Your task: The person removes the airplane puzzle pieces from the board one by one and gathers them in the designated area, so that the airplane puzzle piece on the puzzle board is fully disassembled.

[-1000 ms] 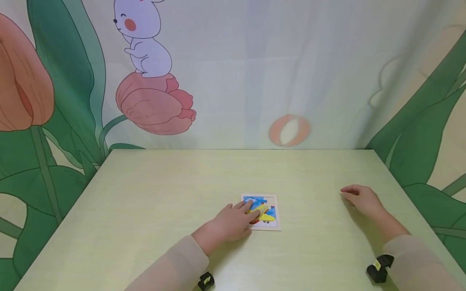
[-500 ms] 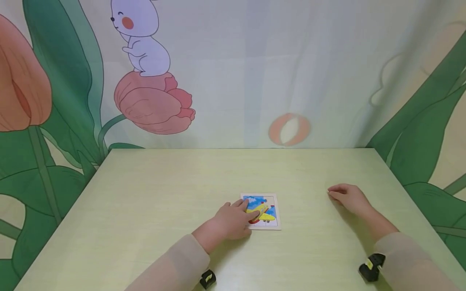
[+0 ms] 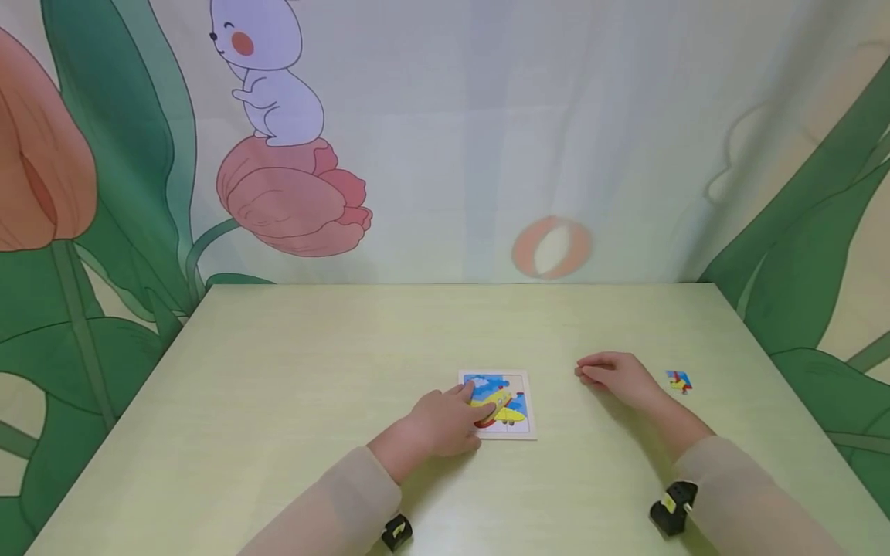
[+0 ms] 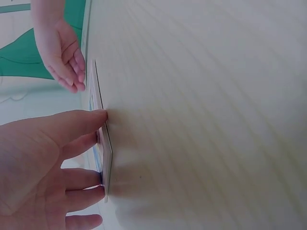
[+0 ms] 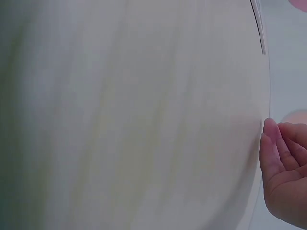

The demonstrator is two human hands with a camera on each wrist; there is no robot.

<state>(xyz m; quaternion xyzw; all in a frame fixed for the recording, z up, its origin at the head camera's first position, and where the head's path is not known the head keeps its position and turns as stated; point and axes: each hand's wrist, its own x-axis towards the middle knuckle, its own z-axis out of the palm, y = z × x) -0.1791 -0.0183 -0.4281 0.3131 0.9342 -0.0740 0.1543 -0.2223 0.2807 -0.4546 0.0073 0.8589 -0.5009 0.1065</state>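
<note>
A small square jigsaw puzzle (image 3: 531, 417) with a pale frame and a yellow airplane picture lies flat on the table. My left hand (image 3: 445, 423) rests on its left side, fingers fairly straight across the picture and thumb at the near edge; the left wrist view shows these fingertips along the board's side. An unfilled cream area (image 3: 515, 381) shows at the picture's upper right. To the right of the puzzle my right hand (image 3: 615, 376) is low over the table, fingers loosely bent together, with nothing visible in them. Behind that hand lies a loose puzzle piece (image 3: 679, 381), blue, red and yellow.
The pale wooden table (image 3: 313, 347) ends at a printed curtain (image 3: 431, 154) along the back. A small black device (image 3: 673, 510) sits at the right wrist, and a similar device (image 3: 397, 533) at the left.
My right hand has moved left toward the puzzle, uncovering the loose puzzle piece on the table. The left hand stays on the puzzle, its fingers barely shifted.
</note>
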